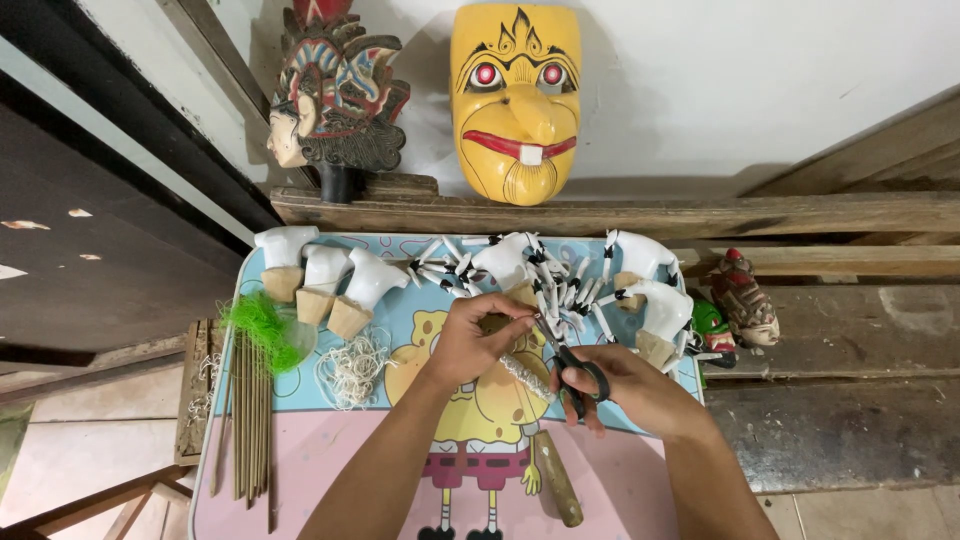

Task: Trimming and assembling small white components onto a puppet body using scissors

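Observation:
My left hand [470, 340] pinches the top of a small puppet piece [522, 375] with a pale, string-wrapped stick, held over a cartoon-printed table top [330, 450]. My right hand [625, 385] grips black-handled scissors [572, 372], their blades pointing up toward the piece by my left fingers. Just behind my hands lies a pile of white puppet bodies with black-and-white striped limbs [520, 265].
Three white torsos on tan bases [325, 280], green fibre [260, 325], thin sticks [245, 420] and a tangle of pale string [352, 368] lie left. A wooden-handled tool [557, 480] lies below. A yellow mask [515, 100], a carved head [335, 95] and small painted figures [735, 305] stand behind.

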